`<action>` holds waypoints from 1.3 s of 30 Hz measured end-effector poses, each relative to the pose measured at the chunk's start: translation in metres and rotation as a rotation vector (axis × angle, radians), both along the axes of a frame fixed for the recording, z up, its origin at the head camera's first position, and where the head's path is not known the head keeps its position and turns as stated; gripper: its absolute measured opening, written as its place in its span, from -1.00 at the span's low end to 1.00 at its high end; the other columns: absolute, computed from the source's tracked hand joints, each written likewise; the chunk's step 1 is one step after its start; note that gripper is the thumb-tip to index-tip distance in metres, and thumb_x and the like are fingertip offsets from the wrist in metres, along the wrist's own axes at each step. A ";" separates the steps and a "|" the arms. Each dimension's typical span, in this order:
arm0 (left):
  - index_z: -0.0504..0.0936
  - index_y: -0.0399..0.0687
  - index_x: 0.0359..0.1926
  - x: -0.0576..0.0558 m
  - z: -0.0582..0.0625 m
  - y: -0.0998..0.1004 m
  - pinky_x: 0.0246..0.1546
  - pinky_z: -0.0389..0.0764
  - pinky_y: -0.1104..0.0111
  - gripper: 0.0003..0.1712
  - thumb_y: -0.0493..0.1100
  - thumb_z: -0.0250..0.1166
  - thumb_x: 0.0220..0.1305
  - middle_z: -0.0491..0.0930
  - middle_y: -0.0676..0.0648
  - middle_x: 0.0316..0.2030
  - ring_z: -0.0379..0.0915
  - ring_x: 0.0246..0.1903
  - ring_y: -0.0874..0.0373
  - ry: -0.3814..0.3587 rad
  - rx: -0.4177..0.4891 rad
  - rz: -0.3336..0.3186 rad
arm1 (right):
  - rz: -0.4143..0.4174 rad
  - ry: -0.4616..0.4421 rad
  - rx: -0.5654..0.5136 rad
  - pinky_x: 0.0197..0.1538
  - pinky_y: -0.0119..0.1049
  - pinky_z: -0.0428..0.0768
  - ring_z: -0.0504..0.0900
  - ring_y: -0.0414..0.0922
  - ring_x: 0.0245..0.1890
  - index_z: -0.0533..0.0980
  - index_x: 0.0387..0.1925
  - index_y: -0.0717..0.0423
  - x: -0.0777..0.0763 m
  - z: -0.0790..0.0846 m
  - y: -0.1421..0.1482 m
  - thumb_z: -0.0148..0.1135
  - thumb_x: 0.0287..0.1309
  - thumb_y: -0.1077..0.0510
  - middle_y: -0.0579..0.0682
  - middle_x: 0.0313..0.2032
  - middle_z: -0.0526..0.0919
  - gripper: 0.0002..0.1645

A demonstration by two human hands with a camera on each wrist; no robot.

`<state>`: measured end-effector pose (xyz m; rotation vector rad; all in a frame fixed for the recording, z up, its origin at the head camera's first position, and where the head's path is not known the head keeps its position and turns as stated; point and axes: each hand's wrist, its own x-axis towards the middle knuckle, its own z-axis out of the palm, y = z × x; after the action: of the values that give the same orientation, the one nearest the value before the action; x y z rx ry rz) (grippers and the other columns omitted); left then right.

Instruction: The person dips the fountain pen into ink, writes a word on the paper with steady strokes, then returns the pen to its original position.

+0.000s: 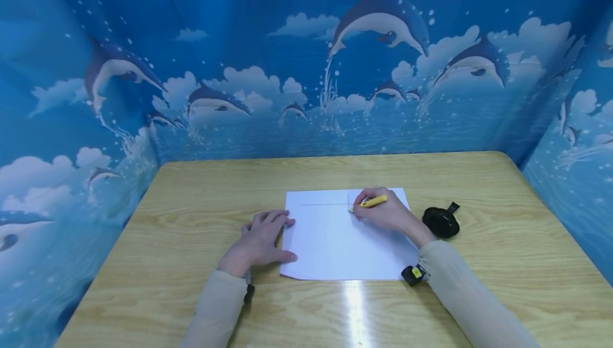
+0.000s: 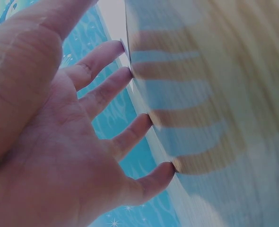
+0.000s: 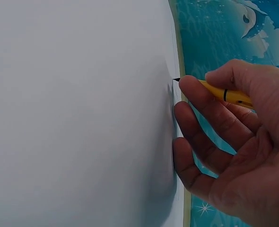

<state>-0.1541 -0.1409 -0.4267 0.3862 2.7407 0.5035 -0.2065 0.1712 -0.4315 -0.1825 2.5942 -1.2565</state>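
Observation:
A sheet of white paper [image 1: 325, 247] lies on the wooden table, with a thin horizontal line and a short vertical line drawn near its top. My right hand [image 1: 385, 214] pinches a yellow pen [image 1: 373, 201] between thumb and fingers, its tip down at the lower end of the vertical line. In the right wrist view the pen's dark tip meets the paper [image 3: 82, 118], and the other fingers rest along the sheet. My left hand [image 1: 258, 242] lies spread at the paper's left edge, its thumb on the sheet. Its fingertips touch down in the left wrist view.
A black round object with a short strap [image 1: 441, 222] lies on the wooden table [image 1: 215, 193], right of the paper. Behind and beside the table hangs a blue curtain [image 1: 268, 119] printed with dolphins. A small black device [image 1: 412, 275] sits at my right cuff.

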 end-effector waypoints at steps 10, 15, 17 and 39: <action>0.44 0.13 0.42 0.000 0.000 0.000 0.37 0.09 -0.44 -0.13 0.20 0.53 0.12 0.18 -0.01 0.56 -0.04 0.53 -0.30 0.001 0.001 -0.002 | 0.009 0.015 -0.008 -0.36 -0.31 0.43 0.45 -0.09 -0.43 0.66 -0.34 -0.06 0.003 0.000 0.000 0.38 0.20 0.05 -0.05 -0.38 0.67 -0.93; 0.44 0.13 0.42 0.000 0.000 0.000 0.37 0.09 -0.44 -0.13 0.20 0.53 0.12 0.18 -0.01 0.57 -0.04 0.53 -0.30 0.000 -0.001 -0.002 | 0.018 0.010 -0.012 -0.37 -0.31 0.42 0.44 -0.09 -0.46 0.65 -0.33 -0.05 0.004 0.001 -0.001 0.38 0.20 0.05 -0.05 -0.40 0.66 -0.92; 0.44 0.13 0.42 -0.001 0.000 -0.001 0.37 0.08 -0.44 -0.12 0.21 0.53 0.12 0.17 -0.01 0.57 -0.04 0.54 -0.30 0.000 -0.002 -0.002 | 0.019 0.006 -0.013 -0.37 -0.31 0.41 0.44 -0.09 -0.46 0.65 -0.33 -0.05 0.005 0.001 -0.002 0.38 0.20 0.05 -0.05 -0.41 0.66 -0.92; 0.44 0.15 0.42 -0.002 0.000 -0.001 0.37 0.06 -0.46 -0.12 0.21 0.53 0.12 0.17 -0.01 0.57 -0.06 0.55 -0.30 -0.003 -0.005 -0.005 | 0.063 0.034 -0.033 -0.43 -0.34 0.38 0.40 -0.13 -0.51 0.67 -0.35 -0.08 0.011 -0.002 -0.003 0.39 0.16 0.09 -0.11 -0.49 0.66 -0.97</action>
<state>-0.1557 -0.1415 -0.4268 0.3900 2.7369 0.4954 -0.1959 0.1677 -0.4337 -0.2920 2.5755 -1.2857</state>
